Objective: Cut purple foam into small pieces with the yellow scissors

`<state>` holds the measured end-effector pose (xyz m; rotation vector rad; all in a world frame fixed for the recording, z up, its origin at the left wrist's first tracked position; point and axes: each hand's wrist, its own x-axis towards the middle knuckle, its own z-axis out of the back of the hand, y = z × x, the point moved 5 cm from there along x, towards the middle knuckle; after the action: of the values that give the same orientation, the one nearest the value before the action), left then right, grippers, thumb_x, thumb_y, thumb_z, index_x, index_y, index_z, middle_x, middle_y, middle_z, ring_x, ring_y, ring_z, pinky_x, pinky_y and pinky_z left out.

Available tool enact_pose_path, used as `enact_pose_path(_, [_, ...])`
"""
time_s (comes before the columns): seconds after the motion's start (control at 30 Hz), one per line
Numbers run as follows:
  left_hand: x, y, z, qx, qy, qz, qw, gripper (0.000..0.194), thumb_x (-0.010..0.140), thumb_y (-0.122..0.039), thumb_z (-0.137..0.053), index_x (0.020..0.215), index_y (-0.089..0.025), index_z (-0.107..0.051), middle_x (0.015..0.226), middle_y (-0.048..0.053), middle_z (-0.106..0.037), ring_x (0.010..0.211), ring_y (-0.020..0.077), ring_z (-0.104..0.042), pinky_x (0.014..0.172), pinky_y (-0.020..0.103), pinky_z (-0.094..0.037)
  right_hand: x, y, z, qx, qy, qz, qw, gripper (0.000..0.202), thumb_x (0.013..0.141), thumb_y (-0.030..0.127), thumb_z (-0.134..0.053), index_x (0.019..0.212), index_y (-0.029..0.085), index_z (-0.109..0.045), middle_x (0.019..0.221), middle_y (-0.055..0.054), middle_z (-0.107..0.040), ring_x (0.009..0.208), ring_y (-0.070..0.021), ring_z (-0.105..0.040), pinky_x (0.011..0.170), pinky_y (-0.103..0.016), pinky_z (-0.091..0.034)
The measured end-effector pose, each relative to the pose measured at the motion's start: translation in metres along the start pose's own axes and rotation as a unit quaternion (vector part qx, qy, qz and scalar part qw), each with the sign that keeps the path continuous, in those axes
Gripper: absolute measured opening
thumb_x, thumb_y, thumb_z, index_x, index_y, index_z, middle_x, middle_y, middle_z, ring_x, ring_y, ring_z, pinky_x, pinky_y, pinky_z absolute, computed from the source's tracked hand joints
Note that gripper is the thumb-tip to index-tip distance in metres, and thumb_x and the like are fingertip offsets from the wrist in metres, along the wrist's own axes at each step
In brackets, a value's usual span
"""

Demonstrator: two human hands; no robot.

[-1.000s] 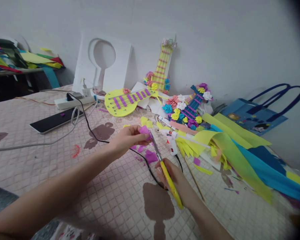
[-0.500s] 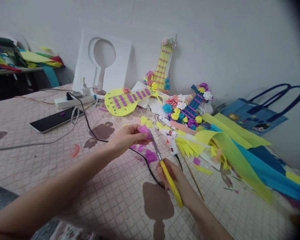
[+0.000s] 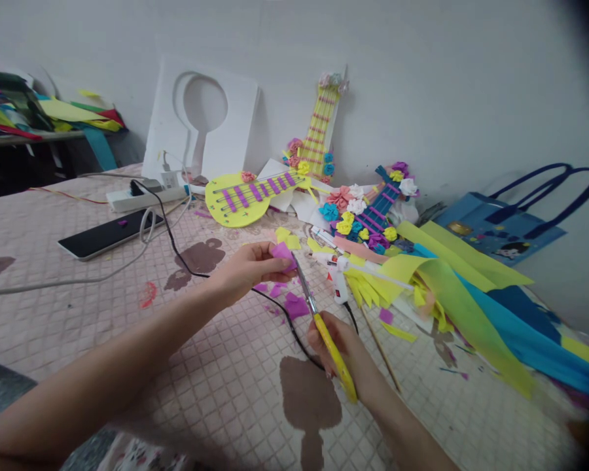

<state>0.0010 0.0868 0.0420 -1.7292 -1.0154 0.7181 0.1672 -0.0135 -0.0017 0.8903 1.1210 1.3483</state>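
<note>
Between the fingertips of my left hand (image 3: 255, 268) is a small piece of purple paper (image 3: 283, 256), pinched above the table. My right hand (image 3: 341, 343) is wrapped round yellow-handled scissors (image 3: 334, 356), their blades pointing up and left. The blade tips meet the right edge of the purple paper; whether they are parted is hard to make out. Beneath the hands lie more purple scraps (image 3: 296, 305) on the quilted tablecloth (image 3: 216, 379). A white glue gun (image 3: 340, 286) rests just beyond my right hand, its black cord (image 3: 294, 330) crossing under my left wrist.
Behind stand a yellow paper instrument (image 3: 238, 199), a blue one (image 3: 377, 212) with paper flowers and a white cut-out board (image 3: 240, 124). Yellow and blue paper sheets (image 3: 471, 307) and a blue bag (image 3: 491, 222) are at right. A dark tablet (image 3: 103, 237) and power strip (image 3: 147, 198) are at left.
The scissors and my right hand have shifted very slightly up and left. The purple paper has tilted a little in my left fingers; otherwise the scene looks the same.
</note>
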Motion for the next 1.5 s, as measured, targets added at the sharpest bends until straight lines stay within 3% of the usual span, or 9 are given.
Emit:
enact_pose_path(0.23, [-0.002, 0.003, -0.004, 0.015, -0.001, 0.022, 1.0, 0.023, 0.068, -0.024, -0.083, 0.074, -0.012, -0.065, 0.072, 0.005, -0.073, 0.069, 0.0126, -0.069, 0.075, 0.027, -0.054, -0.004, 0.006, -0.003, 0.075, 0.015, -0.046, 0.996, 0.06, 0.069, 0.08, -0.059, 0.072, 0.022, -0.046, 0.045, 0.01, -0.036, 0.035, -0.006, -0.032, 0.034, -0.019, -0.032])
enact_pose_path(0.37, [-0.004, 0.009, -0.009, 0.041, 0.022, 0.032, 0.998, 0.026, 0.067, -0.027, -0.083, 0.074, -0.012, -0.063, 0.068, 0.003, -0.071, 0.063, 0.0108, -0.066, 0.069, 0.024, -0.053, -0.002, 0.008, -0.003, 0.153, 0.013, -0.036, 0.987, 0.065, 0.067, 0.084, -0.057, 0.073, 0.02, -0.047, 0.046, 0.01, -0.038, 0.033, -0.0041, -0.032, 0.033, -0.017, -0.032])
enact_pose_path(0.6, [-0.008, 0.013, -0.016, 0.088, 0.044, 0.04, 0.994, 0.03, 0.068, -0.031, -0.082, 0.073, -0.012, -0.059, 0.066, 0.001, -0.067, 0.06, 0.0093, -0.062, 0.063, 0.023, -0.051, -0.001, 0.011, 0.001, 0.216, -0.008, -0.013, 0.976, 0.054, 0.075, 0.072, -0.062, 0.077, 0.019, -0.05, 0.049, 0.009, -0.043, 0.034, -0.0039, -0.033, 0.034, -0.016, -0.032])
enact_pose_path(0.77, [-0.011, 0.025, -0.027, 0.137, 0.127, 0.051, 0.981, 0.027, 0.073, -0.032, -0.078, 0.072, -0.013, -0.058, 0.061, -0.002, -0.062, 0.056, 0.0078, -0.057, 0.058, 0.021, -0.046, 0.0, 0.013, 0.009, 0.209, -0.056, -0.006, 0.976, 0.042, 0.074, 0.053, -0.074, 0.074, 0.02, -0.049, 0.059, 0.006, -0.055, 0.037, -0.0036, -0.039, 0.035, -0.016, -0.033])
enact_pose_path(0.97, [-0.017, 0.041, -0.037, 0.144, 0.186, 0.053, 0.97, 0.026, 0.075, -0.029, -0.076, 0.083, -0.014, -0.055, 0.068, -0.002, -0.06, 0.059, 0.0082, -0.055, 0.058, 0.022, -0.044, 0.004, 0.006, 0.012, 0.225, -0.084, -0.015, 0.971, 0.036, 0.069, 0.04, -0.079, 0.08, 0.021, -0.051, 0.048, 0.011, -0.046, 0.037, -0.0058, -0.04, 0.036, -0.017, -0.035])
enact_pose_path(1.17, [-0.021, 0.047, -0.043, 0.166, 0.208, 0.049, 0.963, 0.027, 0.074, -0.02, -0.073, 0.091, -0.016, -0.053, 0.076, -0.001, -0.062, 0.066, 0.0099, -0.057, 0.061, 0.023, -0.043, 0.003, 0.005, 0.01, 0.204, -0.093, -0.045, 0.973, 0.034, 0.066, 0.035, -0.077, 0.082, 0.021, -0.052, 0.057, 0.01, -0.05, 0.04, -0.0066, -0.047, 0.037, -0.018, -0.037])
enact_pose_path(1.37, [-0.017, 0.045, -0.037, 0.177, 0.205, 0.06, 0.961, 0.041, 0.066, -0.011, -0.074, 0.101, -0.016, -0.054, 0.085, 0.0, -0.061, 0.075, 0.0116, -0.058, 0.067, 0.025, -0.046, 0.003, 0.009, 0.017, 0.211, -0.131, -0.003, 0.969, 0.03, 0.067, 0.032, -0.075, 0.08, 0.02, -0.051, 0.056, 0.009, -0.052, 0.04, -0.0067, -0.046, 0.039, -0.019, -0.038])
enact_pose_path(1.5, [-0.019, 0.049, -0.04, 0.147, 0.193, 0.083, 0.966, 0.039, 0.067, -0.017, -0.078, 0.099, -0.016, -0.055, 0.089, 0.002, -0.063, 0.077, 0.0125, -0.06, 0.07, 0.027, -0.048, 0.003, 0.01, 0.02, 0.209, -0.143, 0.019, 0.967, 0.028, 0.068, 0.031, -0.075, 0.081, 0.021, -0.052, 0.056, 0.009, -0.051, 0.041, -0.0072, -0.047, 0.04, -0.02, -0.04])
